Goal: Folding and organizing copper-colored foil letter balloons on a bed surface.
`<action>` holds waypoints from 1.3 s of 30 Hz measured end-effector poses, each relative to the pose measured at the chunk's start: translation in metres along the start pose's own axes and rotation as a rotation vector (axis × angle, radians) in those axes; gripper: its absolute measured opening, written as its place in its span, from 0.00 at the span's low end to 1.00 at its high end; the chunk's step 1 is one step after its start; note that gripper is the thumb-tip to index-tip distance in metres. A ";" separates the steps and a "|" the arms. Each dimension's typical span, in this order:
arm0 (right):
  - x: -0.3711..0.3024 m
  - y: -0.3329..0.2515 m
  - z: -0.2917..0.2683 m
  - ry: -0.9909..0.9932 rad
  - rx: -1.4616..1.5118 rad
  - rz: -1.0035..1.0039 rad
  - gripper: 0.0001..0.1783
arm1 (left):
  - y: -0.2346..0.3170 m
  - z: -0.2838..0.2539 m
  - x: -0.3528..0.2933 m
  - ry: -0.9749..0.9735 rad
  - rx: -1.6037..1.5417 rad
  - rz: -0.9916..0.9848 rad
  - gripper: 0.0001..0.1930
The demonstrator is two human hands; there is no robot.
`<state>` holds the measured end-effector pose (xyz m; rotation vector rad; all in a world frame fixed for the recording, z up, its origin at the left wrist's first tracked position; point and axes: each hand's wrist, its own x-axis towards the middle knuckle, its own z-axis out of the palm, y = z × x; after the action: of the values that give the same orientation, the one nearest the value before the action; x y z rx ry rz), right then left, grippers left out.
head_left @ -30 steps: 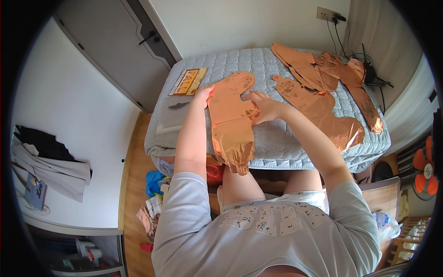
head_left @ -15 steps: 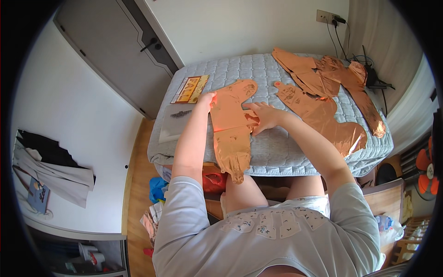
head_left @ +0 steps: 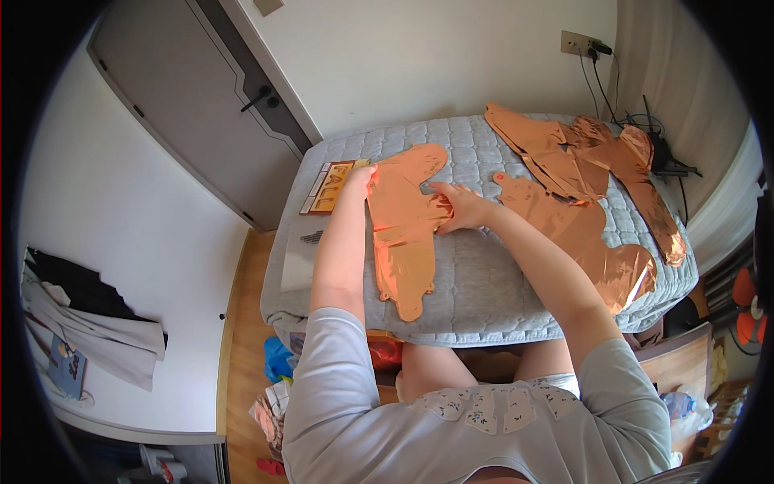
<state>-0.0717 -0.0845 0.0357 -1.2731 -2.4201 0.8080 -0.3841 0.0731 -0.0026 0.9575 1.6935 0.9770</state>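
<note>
A flat, copper-coloured foil balloon (head_left: 403, 206) is held up over the bed, its narrow tabbed end toward me. My left hand (head_left: 364, 179) is closed on its left edge, near the upper part. On the other side, my right hand (head_left: 468, 208) pinches a crumpled part of the right edge between thumb and fingers. To the right lies a second copper foil balloon (head_left: 556, 230) with a wavy outline. Behind it several more foil pieces (head_left: 556, 149) overlap in a heap. A yellow and white printed card (head_left: 330, 189) lies beyond my left forearm, with a translucent sheet (head_left: 298, 262) nearer me.
The quilted grey bed (head_left: 476, 290) stands against the wall, my legs at its near edge. Black cables and a device (head_left: 665, 153) sit at its far right corner. A grey door (head_left: 193, 105) is at the left. Bags (head_left: 278, 359) lie on the floor; an orange-bladed fan (head_left: 746, 315) stands right.
My view has tilted up slightly, so the bed sits lower in the picture. The held balloon has shifted away from me, its narrow end now over the bed instead of past its edge.
</note>
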 end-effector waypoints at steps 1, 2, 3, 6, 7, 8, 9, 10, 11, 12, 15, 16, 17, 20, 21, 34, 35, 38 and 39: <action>0.006 0.002 -0.001 0.008 0.016 0.003 0.67 | 0.002 0.001 0.007 -0.006 -0.003 -0.003 0.10; 0.010 0.005 -0.001 0.015 0.032 0.006 0.67 | 0.003 0.002 0.013 -0.005 -0.005 0.035 0.10; 0.014 0.006 -0.002 0.011 0.031 0.010 0.67 | 0.005 0.000 0.020 0.001 -0.007 0.071 0.09; 0.020 0.008 0.002 0.017 0.046 0.007 0.69 | 0.011 -0.006 0.037 -0.070 0.034 0.009 0.09; 0.018 0.016 0.003 0.057 0.022 0.009 0.69 | 0.012 0.009 0.036 -0.090 0.034 0.000 0.09; 0.015 0.025 0.005 0.096 -0.002 0.011 0.69 | 0.015 0.025 0.035 -0.092 0.041 -0.003 0.11; 0.016 0.023 0.007 0.086 0.005 0.002 0.69 | 0.010 0.018 0.038 -0.060 0.050 -0.003 0.13; 0.016 0.022 0.008 0.132 0.023 -0.046 0.70 | 0.008 0.008 0.042 -0.048 0.051 -0.012 0.13; 0.017 0.020 0.011 0.178 0.043 -0.093 0.70 | 0.009 -0.001 0.047 -0.095 -0.056 0.005 0.15; 0.018 0.013 0.013 0.163 0.055 -0.102 0.70 | 0.005 -0.012 0.053 -0.137 -0.165 0.020 0.17; 0.013 0.024 0.010 0.191 0.051 -0.090 0.71 | 0.014 0.009 0.046 -0.244 -0.238 -0.057 0.24; 0.016 0.023 0.011 0.211 0.065 -0.110 0.70 | 0.015 0.000 0.046 -0.231 -0.238 -0.064 0.24; 0.018 0.020 0.014 0.230 0.079 -0.133 0.70 | 0.016 -0.011 0.045 -0.185 -0.180 -0.044 0.28; 0.006 0.030 0.011 0.246 0.071 -0.098 0.69 | 0.019 0.017 0.017 -0.194 -0.170 -0.022 0.35; 0.008 0.025 0.013 0.241 0.079 -0.112 0.69 | 0.017 0.011 0.011 -0.188 -0.213 -0.003 0.39; 0.015 0.015 0.022 0.227 0.055 -0.140 0.76 | 0.017 -0.038 -0.084 -0.086 -0.050 0.551 0.37; 0.009 0.023 0.018 0.246 0.042 -0.121 0.76 | 0.021 -0.033 -0.102 -0.158 0.008 0.539 0.34; 0.006 0.022 0.016 0.280 0.032 -0.161 0.73 | 0.007 -0.043 -0.154 -0.245 0.222 0.613 0.28; 0.004 0.017 0.018 0.285 0.033 -0.150 0.73 | -0.003 -0.044 -0.171 -0.273 0.364 0.694 0.25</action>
<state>-0.0715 -0.0797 0.0105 -1.0951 -2.2326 0.5787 -0.3806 -0.0914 0.0619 1.9084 1.3406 0.9140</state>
